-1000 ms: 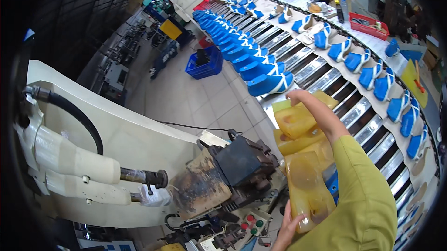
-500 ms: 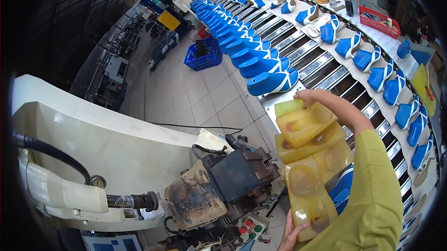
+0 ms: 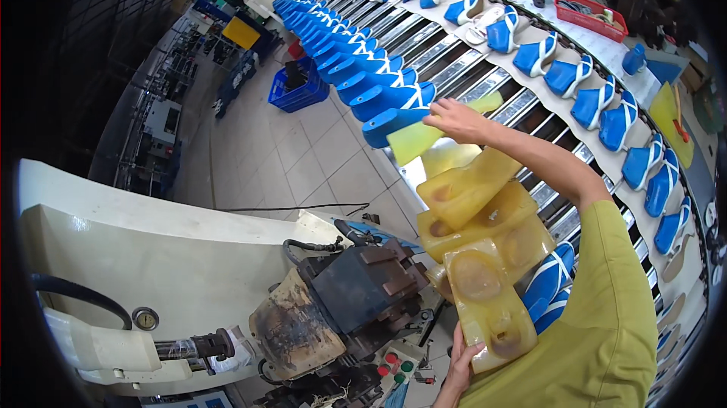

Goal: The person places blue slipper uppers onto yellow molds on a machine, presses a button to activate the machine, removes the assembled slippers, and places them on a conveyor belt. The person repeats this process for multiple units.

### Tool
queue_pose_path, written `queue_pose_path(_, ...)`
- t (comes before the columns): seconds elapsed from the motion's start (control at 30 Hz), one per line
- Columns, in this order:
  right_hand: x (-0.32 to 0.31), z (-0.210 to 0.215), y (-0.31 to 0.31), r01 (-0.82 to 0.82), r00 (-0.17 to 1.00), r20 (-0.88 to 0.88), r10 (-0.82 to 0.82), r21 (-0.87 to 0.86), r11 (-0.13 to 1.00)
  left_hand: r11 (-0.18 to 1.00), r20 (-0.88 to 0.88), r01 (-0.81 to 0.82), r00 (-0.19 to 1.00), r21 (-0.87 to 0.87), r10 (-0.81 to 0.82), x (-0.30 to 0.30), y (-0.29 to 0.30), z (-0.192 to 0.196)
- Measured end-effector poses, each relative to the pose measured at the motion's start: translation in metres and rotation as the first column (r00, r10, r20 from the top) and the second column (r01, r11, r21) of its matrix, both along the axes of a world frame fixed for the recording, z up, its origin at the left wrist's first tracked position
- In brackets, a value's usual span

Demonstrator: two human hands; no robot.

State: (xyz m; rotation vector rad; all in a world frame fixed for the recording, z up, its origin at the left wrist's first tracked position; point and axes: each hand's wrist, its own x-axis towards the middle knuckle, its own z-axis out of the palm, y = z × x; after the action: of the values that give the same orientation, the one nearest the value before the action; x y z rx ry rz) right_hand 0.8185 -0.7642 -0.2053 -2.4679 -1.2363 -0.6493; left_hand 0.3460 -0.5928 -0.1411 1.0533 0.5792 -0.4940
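Note:
My right hand (image 3: 457, 120) reaches across from the right and grips a flat yellow-green translucent pad (image 3: 410, 141), whose far end shows beyond my fingers. Below it lies a pile of amber rubbery blocks with hollows, the upper block (image 3: 468, 188) tilted over the others. My left hand (image 3: 460, 362), low in the view, is closed on the lower edge of the nearest amber block (image 3: 485, 298), thumb on its face. Beside the pile, partly behind my sleeve, are blue shoe lasts with white straps (image 3: 551, 279).
Strapped blue lasts (image 3: 394, 98) stand in a row along the roller conveyor (image 3: 471, 67); more line its right side. A pressing machine (image 3: 363, 283) with a cream frame is at left. A blue crate (image 3: 299, 86) sits on the floor; a red tray (image 3: 591, 14) is far right.
My right hand has lifted the yellow-green pad up and left from the top of the pile. The view has shifted slightly; my left hand stays on the nearest block.

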Motion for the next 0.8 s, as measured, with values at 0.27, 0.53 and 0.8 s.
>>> queue_pose_path(0.27,-0.03,0.06,-0.026,0.056,0.978,0.187,-0.087,0.164,0.985,0.998,0.042,0.05,0.998,-0.026,-0.049,0.006,0.007,-0.001)
queue_pose_path(0.53,-0.186,0.123,-0.115,0.388,0.896,0.124,-0.426,0.243,0.889,0.986,0.365,0.158,0.916,0.056,-0.167,0.06,0.023,0.031)
queue_pose_path(0.8,-0.347,0.172,-0.198,0.689,0.651,0.173,-0.739,0.273,0.671,0.757,0.412,0.22,0.728,0.615,-0.547,0.29,-0.037,0.084)
